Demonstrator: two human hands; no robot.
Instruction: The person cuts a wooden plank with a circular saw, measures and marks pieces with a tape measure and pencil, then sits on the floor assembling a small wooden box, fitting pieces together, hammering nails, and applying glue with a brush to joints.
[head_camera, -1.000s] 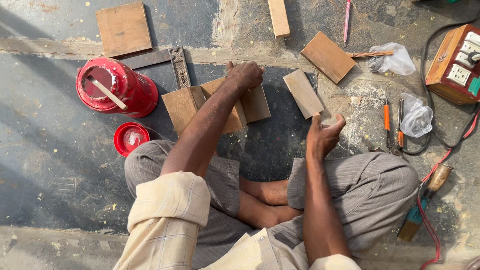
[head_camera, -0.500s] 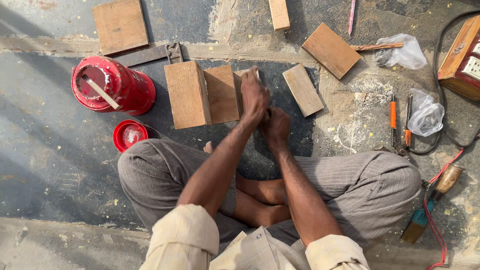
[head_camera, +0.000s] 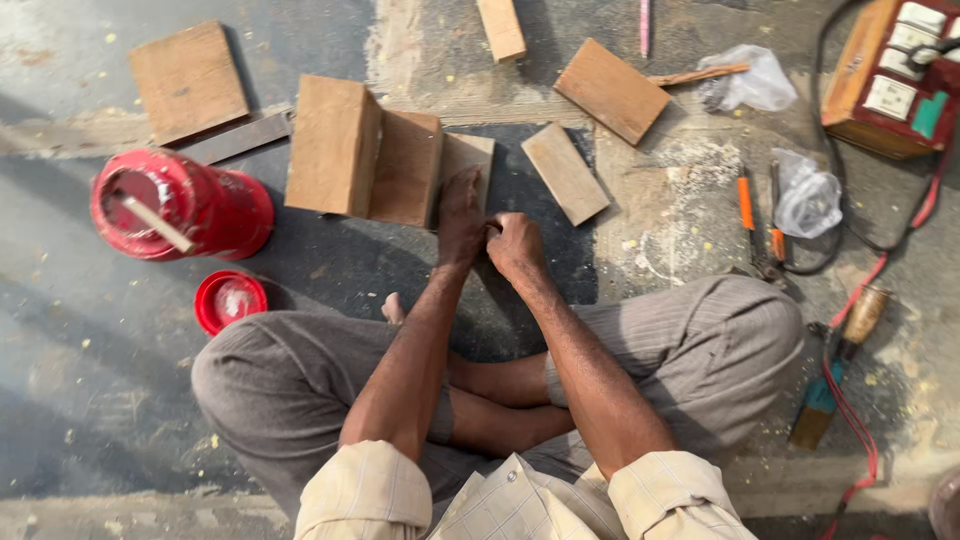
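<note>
Three joined wooden pieces lie on the floor in front of me: a tall block (head_camera: 335, 145), a middle panel (head_camera: 405, 168) and a small panel (head_camera: 470, 155). My left hand (head_camera: 460, 215) lies flat over the small panel's near edge and presses on it. My right hand (head_camera: 515, 245) is curled into a fist right beside it, touching the left hand's side. Whether anything small is inside the fist is hidden. A loose wooden slat (head_camera: 565, 172) lies just right of both hands.
A red tin (head_camera: 185, 205) with a stick in it and its red lid (head_camera: 230, 300) sit at left. More boards (head_camera: 188, 80) (head_camera: 612, 90) lie further off. Pliers (head_camera: 755, 215), plastic bags (head_camera: 808, 195), a switch box (head_camera: 895, 75), a cable and a brush (head_camera: 835, 375) are at right.
My right hand has come from beside my right knee to meet the left hand at the small panel. The wooden pieces now stand further left and more upright.
</note>
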